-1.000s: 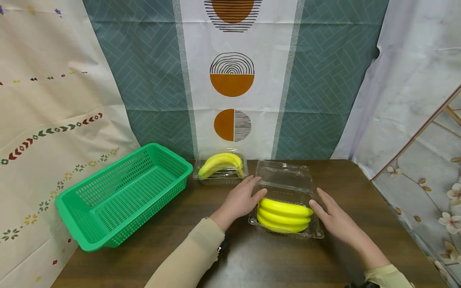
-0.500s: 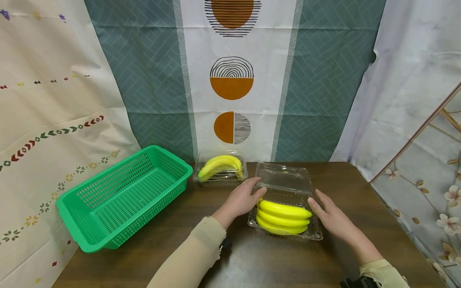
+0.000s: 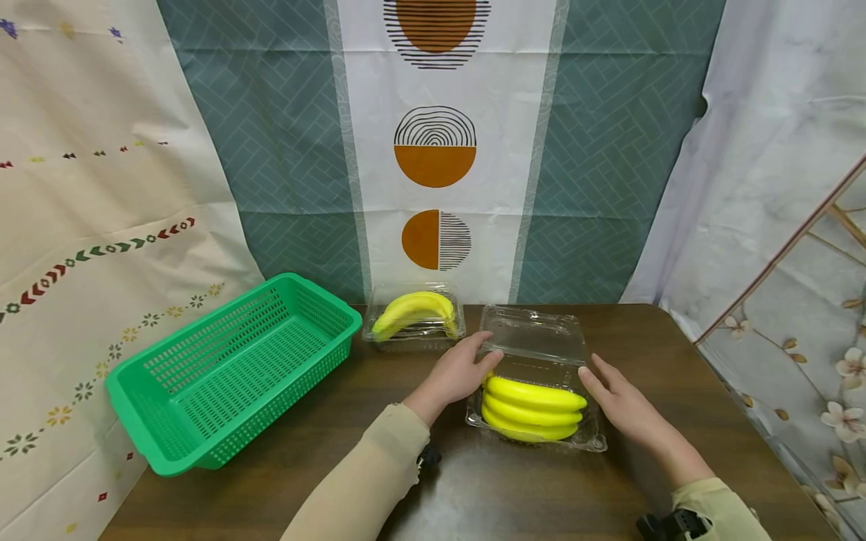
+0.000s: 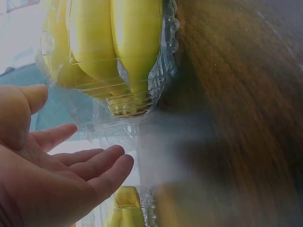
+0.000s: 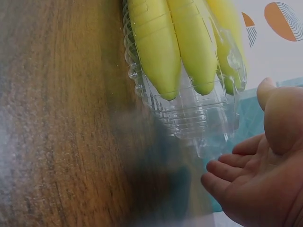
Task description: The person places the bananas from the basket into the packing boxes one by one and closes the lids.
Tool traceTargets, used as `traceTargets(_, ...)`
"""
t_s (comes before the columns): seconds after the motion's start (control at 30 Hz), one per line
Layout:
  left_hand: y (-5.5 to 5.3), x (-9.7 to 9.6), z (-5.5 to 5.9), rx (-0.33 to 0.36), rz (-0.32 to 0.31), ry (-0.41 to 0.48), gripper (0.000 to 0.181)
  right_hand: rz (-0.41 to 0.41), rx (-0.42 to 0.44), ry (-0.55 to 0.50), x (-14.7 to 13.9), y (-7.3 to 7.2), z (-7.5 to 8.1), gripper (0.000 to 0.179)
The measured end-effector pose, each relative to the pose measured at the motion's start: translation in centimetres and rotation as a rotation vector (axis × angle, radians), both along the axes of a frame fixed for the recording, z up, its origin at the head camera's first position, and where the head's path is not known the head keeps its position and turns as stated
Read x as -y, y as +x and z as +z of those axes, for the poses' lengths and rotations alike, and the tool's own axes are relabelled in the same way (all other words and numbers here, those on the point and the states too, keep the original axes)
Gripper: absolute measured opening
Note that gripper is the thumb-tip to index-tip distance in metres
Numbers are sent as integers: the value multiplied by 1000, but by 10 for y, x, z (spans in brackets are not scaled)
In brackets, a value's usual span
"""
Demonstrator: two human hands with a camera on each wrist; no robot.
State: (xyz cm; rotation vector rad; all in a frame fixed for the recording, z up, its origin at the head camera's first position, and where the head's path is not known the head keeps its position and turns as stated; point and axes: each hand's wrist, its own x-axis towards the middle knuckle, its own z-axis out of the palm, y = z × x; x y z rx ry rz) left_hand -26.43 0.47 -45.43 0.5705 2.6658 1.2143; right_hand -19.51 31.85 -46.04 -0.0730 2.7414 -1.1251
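Observation:
A clear plastic clamshell box (image 3: 595, 440) lies on the table with its lid (image 3: 534, 330) folded back, away from the person. Inside sits a bunch of yellow bananas (image 3: 531, 409); the left wrist view shows their stem end, the right wrist view their tips. My left hand (image 3: 455, 378) is at the box's left side, fingers extended, holding nothing. On the opposite side my right hand (image 3: 629, 409) is likewise extended with nothing in it. In the left wrist view the fingers (image 4: 97, 168) are near the box wall. Whether either hand touches the box I cannot tell.
A second clear box (image 3: 373, 304) with bananas (image 3: 414, 309) in it stands at the back, left of the lid. A green perforated basket (image 3: 284, 394) lies at an angle on the left. Patterned cloths (image 3: 291, 135) hang behind the wooden table (image 3: 487, 496).
The head view has tilted slightly, so the scene sits a little lower in it. Both hands stay beside the box almost unmoved. The boxes and basket have kept their places.

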Motion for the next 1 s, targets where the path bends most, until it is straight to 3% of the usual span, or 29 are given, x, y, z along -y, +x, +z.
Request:
traceTargets(0.4, -7, -3, -6, 32, 9, 37, 63, -2, -6, -18, 1, -6, -2, 91)
traceTargets(1.0, -6, -4, 0, 16, 5, 64, 62, 8, -38, -29, 3, -10, 1, 89)
